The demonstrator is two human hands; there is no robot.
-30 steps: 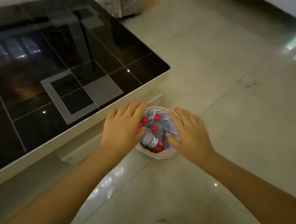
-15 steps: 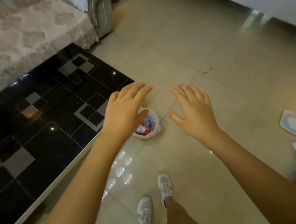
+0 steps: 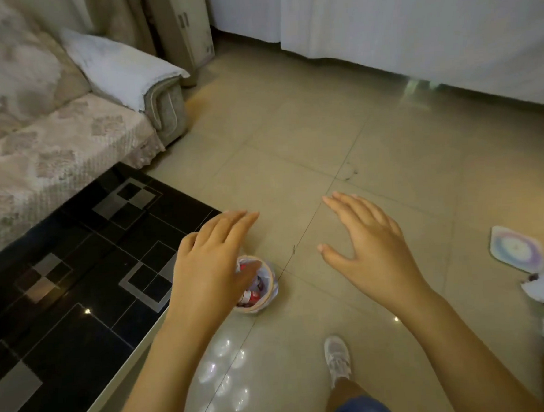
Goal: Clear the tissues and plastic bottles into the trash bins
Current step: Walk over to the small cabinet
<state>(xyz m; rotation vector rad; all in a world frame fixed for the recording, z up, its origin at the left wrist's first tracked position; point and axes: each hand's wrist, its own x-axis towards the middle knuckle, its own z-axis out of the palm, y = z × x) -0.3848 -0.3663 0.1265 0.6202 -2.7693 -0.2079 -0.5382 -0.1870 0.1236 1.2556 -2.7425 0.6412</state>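
Observation:
A small round trash bin with a white liner stands on the floor beside the black table's corner. Inside it lie plastic bottles with red caps and red labels, partly hidden by my left hand. My left hand hovers well above the bin, fingers straight and together, holding nothing. My right hand is spread flat in the air to the right of the bin, also holding nothing. No tissue shows in this view.
A glossy black tiled coffee table fills the lower left. A sofa with a lace cover stands behind it. White curtains hang at the back. White objects lie on the floor at the right edge. My shoe is below.
The view has risen and pulled back from the bin. Both hands came away from the bin's rim and now hover open high above it. The sofa and curtains came into view.

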